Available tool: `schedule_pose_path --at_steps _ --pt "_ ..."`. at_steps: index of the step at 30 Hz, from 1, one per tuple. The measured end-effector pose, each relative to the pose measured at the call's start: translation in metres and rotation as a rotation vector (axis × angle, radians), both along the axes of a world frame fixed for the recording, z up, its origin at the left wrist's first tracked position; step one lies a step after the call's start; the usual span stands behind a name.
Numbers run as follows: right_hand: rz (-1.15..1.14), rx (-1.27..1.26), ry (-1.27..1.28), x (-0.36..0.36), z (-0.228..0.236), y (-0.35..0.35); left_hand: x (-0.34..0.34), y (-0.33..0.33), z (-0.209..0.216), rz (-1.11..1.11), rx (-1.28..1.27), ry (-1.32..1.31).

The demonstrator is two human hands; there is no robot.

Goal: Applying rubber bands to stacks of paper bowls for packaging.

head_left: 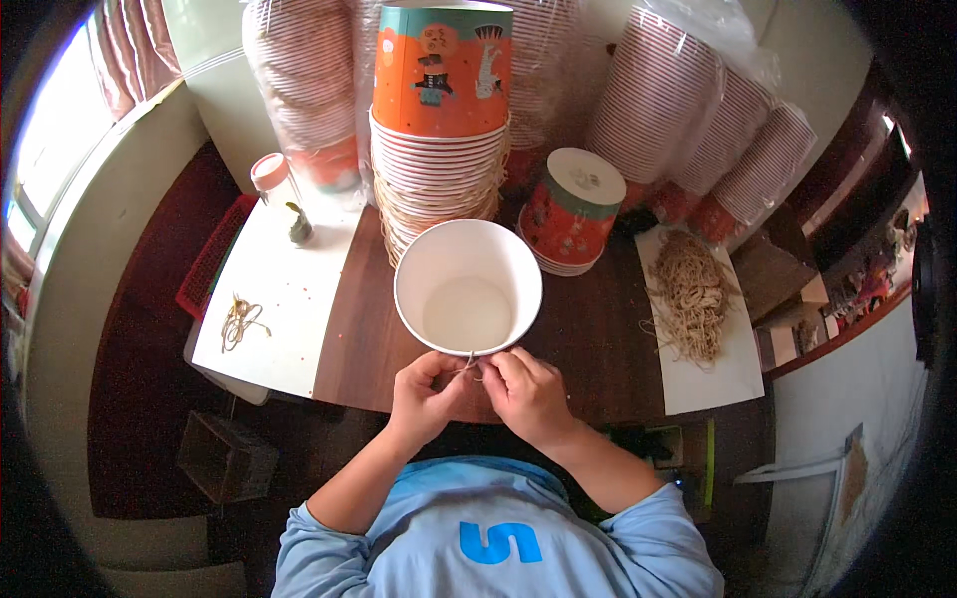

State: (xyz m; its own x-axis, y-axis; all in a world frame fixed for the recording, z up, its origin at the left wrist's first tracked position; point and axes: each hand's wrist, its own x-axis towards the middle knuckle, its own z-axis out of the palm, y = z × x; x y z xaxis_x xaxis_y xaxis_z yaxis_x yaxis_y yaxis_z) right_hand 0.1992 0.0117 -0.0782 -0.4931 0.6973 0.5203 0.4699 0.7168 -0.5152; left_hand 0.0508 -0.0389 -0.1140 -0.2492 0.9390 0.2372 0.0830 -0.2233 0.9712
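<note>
A large paper bucket (469,314) stands with its white inside facing me, near the table's front edge. At its near rim, a thin string (472,365) runs between my fingers. My left hand (427,397) is closed in a pinch on the string, left of the rim's middle. Close beside it, my right hand (530,399) also pinches the string, its fingers against the bucket's rim. The fingertips partly hide the string. Right behind the bucket rises a tall stack of upside-down orange paper buckets (439,159), with loops of string hanging around their rims.
Right of the stack sits a shorter pile of upside-down buckets (573,214). A tangled heap of string (690,299) lies on the table's right side. At left are a small string bundle (242,321) and a clear bottle (284,194). Plastic-wrapped bucket stacks (658,90) line the back.
</note>
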Motion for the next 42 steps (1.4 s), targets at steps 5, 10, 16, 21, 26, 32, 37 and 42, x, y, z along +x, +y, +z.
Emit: schedule_pose_path --at_steps 5,10,16,21,26,32,37,42 --pt "0.006 -0.450 0.342 -0.012 -0.014 0.004 0.001 0.001 0.004 -0.095 -0.149 -0.427" --pt "0.122 -0.941 0.643 -0.020 -0.031 0.006 -0.006 -0.005 0.004 -0.137 -0.265 -0.618" --pt "0.285 -1.275 0.757 -0.020 -0.026 0.005 -0.004 -0.012 0.021 -0.058 -0.263 -0.489" --pt "0.317 -1.184 0.735 -0.019 -0.022 0.002 -0.005 -0.012 0.017 0.022 -0.261 -0.372" --pt "0.321 -1.207 0.751 -0.019 -0.021 0.001 -0.005 -0.013 0.014 0.054 -0.246 -0.234" --pt "0.350 -1.535 1.012 -0.019 -0.023 0.003 -0.003 -0.012 0.022 0.062 -0.211 -0.333" --pt "0.293 -1.554 1.011 -0.019 -0.013 -0.002 0.001 -0.015 0.017 0.267 -0.035 0.155" --pt "0.270 -1.465 0.971 -0.020 -0.011 -0.006 -0.001 -0.014 0.017 0.319 0.353 0.548"
